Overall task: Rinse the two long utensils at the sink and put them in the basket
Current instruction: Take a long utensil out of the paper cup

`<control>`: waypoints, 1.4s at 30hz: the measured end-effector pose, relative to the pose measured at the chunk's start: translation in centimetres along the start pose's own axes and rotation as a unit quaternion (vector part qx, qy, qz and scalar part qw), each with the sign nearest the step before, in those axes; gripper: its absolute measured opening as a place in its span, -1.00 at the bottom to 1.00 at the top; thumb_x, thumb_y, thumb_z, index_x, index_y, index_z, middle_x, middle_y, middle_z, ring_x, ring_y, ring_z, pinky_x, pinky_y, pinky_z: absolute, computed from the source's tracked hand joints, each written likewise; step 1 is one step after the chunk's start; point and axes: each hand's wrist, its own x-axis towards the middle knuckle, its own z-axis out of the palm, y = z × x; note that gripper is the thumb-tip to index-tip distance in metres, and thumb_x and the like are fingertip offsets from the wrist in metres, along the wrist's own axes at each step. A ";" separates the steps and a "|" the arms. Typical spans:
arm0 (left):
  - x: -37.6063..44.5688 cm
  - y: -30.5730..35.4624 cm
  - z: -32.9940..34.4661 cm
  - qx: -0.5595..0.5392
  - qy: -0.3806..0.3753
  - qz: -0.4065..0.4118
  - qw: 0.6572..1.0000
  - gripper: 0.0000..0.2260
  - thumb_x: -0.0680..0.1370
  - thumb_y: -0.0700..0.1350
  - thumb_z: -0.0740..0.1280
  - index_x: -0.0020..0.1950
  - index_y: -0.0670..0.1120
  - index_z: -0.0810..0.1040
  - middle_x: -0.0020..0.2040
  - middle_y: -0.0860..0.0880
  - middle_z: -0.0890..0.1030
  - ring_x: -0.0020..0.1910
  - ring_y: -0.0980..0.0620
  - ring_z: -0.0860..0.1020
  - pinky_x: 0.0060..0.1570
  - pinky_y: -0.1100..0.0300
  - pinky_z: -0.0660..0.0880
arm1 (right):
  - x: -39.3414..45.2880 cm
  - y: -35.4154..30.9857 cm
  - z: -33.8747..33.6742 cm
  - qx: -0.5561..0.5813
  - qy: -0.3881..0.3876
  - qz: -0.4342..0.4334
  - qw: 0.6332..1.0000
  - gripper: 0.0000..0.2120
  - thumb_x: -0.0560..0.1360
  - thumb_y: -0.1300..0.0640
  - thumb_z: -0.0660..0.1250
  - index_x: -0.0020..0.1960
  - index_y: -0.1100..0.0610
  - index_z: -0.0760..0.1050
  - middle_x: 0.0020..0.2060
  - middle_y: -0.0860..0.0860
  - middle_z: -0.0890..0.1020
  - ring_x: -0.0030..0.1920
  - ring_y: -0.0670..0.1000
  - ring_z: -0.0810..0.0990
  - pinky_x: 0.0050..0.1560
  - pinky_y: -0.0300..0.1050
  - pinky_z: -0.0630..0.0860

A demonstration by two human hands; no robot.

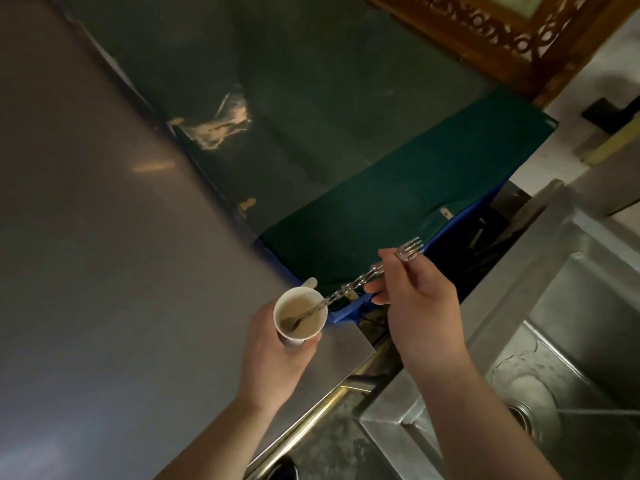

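My left hand (273,355) grips a white paper cup (300,316) holding pale liquid. A long twisted metal utensil (349,287) reaches from the cup up into my right hand (420,303), which pinches its shaft. Its spoon end sits in the liquid and its fork-like end (411,250) sticks out past my fingers. Whether this is one utensil or two held together is unclear. The steel sink (554,372) lies at the lower right with its drain (524,417). A blue basket (460,244), partly covered by green cloth, stands behind my right hand.
A grey steel counter (104,271) fills the left. A green cloth (398,209) drapes over the basket. A dark green wall panel (294,98) rises behind. A carved wooden frame (512,32) is at the top right. Dark items lie inside the basket.
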 end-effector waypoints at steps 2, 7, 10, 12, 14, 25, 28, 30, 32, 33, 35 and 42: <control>0.1 0.2 -0.1 0.005 0.006 0.000 1.000 -0.58 0.38 -0.02 0.58 0.09 0.36 0.54 0.03 0.38 0.64 -0.04 0.27 0.64 -0.21 0.45 0.52 | -0.6 -0.4 -0.1 -0.010 -0.011 -0.028 1.000 -0.77 0.60 -0.04 0.26 -0.12 -0.32 0.59 -0.28 -0.10 0.71 -0.28 -0.17 0.67 -0.27 -0.41 0.55; -0.2 0.4 -0.1 0.024 0.022 0.015 0.999 -0.42 0.34 -0.11 0.63 0.14 0.42 0.49 0.05 0.47 0.58 -0.02 0.36 0.60 -0.20 0.55 0.47 | -1.4 -0.5 -0.3 -0.027 -0.016 -0.045 0.998 -0.81 0.58 -0.01 0.28 -0.14 -0.19 0.62 -0.27 -0.14 0.71 -0.25 -0.18 0.69 -0.23 -0.40 0.56; -0.3 0.3 -0.1 0.020 0.016 0.018 1.000 -0.42 0.35 -0.11 0.62 0.14 0.42 0.48 0.05 0.45 0.59 -0.01 0.35 0.60 -0.19 0.54 0.47 | -1.2 -0.5 -0.6 -0.030 -0.011 -0.020 0.999 -0.88 0.58 0.05 0.32 -0.04 -0.13 0.61 -0.26 -0.16 0.72 -0.23 -0.18 0.70 -0.22 -0.35 0.61; -0.3 0.2 -0.1 0.028 0.018 0.021 0.999 -0.41 0.34 -0.12 0.63 0.16 0.41 0.48 0.08 0.45 0.58 0.01 0.35 0.59 -0.17 0.51 0.50 | -0.9 -0.6 -0.8 -0.035 -0.005 -0.005 0.999 -0.89 0.57 0.08 0.35 -0.03 -0.10 0.63 -0.27 -0.16 0.73 -0.26 -0.15 0.70 -0.22 -0.28 0.66; -0.4 0.3 0.0 0.035 0.024 0.021 0.999 -0.37 0.33 -0.12 0.63 0.17 0.44 0.46 0.10 0.49 0.56 0.03 0.40 0.57 -0.16 0.56 0.46 | -0.7 -0.8 -0.8 -0.039 0.003 -0.003 0.999 -0.88 0.56 0.12 0.37 -0.07 -0.06 0.64 -0.29 -0.15 0.73 -0.27 -0.11 0.71 -0.22 -0.20 0.68; -0.6 -0.1 0.0 0.044 0.028 0.000 0.999 -0.51 0.34 0.14 0.54 0.18 0.43 0.44 0.11 0.46 0.55 0.05 0.36 0.58 -0.14 0.54 0.48 | -1.3 -1.3 -0.4 -0.070 -0.008 -0.064 0.995 -0.85 0.61 0.01 0.24 -0.10 -0.10 0.55 -0.19 -0.17 0.70 -0.17 -0.20 0.70 -0.16 -0.26 0.64; -0.7 -0.7 0.0 0.046 0.027 -0.007 0.999 -0.54 0.34 0.17 0.53 0.17 0.40 0.45 0.10 0.41 0.57 0.06 0.32 0.58 -0.11 0.54 0.46 | -1.4 -1.8 -0.2 -0.078 -0.021 -0.080 0.993 -0.84 0.58 -0.03 0.20 -0.09 -0.09 0.54 -0.20 -0.19 0.68 -0.18 -0.23 0.69 -0.18 -0.38 0.59; -0.7 -0.7 0.0 0.057 0.029 -0.010 0.998 -0.53 0.33 0.21 0.51 0.18 0.42 0.43 0.11 0.44 0.54 0.07 0.34 0.56 -0.10 0.56 0.45 | -1.2 -2.0 -0.1 -0.079 -0.022 -0.092 0.992 -0.84 0.58 -0.03 0.20 -0.10 -0.08 0.53 -0.20 -0.18 0.67 -0.20 -0.25 0.68 -0.21 -0.42 0.56; -0.8 -0.9 0.1 0.063 0.030 -0.013 0.997 -0.52 0.33 0.22 0.51 0.18 0.42 0.42 0.11 0.46 0.53 0.07 0.35 0.56 -0.10 0.58 0.44 | -1.2 -2.1 -0.1 -0.082 -0.024 -0.104 0.991 -0.85 0.60 -0.01 0.21 -0.10 -0.07 0.52 -0.22 -0.16 0.68 -0.22 -0.27 0.68 -0.24 -0.44 0.56; -0.9 -1.1 0.1 0.063 0.029 -0.017 0.997 -0.52 0.32 0.22 0.51 0.17 0.42 0.43 0.11 0.45 0.54 0.07 0.34 0.57 -0.10 0.57 0.45 | -1.2 -2.0 0.0 -0.088 -0.027 -0.105 0.990 -0.85 0.60 0.00 0.21 -0.10 -0.06 0.51 -0.24 -0.13 0.68 -0.23 -0.27 0.68 -0.23 -0.41 0.57; -1.0 -1.3 0.1 0.063 0.024 -0.027 0.997 -0.52 0.31 0.25 0.51 0.17 0.42 0.43 0.11 0.42 0.54 0.07 0.28 0.58 -0.10 0.50 0.49 | -1.2 -2.0 0.1 -0.106 -0.032 -0.101 0.989 -0.84 0.60 0.00 0.21 -0.10 -0.03 0.51 -0.29 -0.07 0.68 -0.23 -0.26 0.68 -0.19 -0.33 0.62; -1.2 -1.6 0.2 0.074 0.022 -0.042 0.996 -0.43 0.29 0.45 0.40 0.21 0.25 0.47 0.08 0.28 0.58 0.06 0.11 0.61 -0.07 0.28 0.60 | -1.1 -2.3 -0.7 -0.065 -0.001 -0.053 0.996 -0.82 0.64 0.04 0.19 -0.10 -0.04 0.51 -0.25 -0.10 0.69 -0.26 -0.13 0.70 -0.23 -0.15 0.68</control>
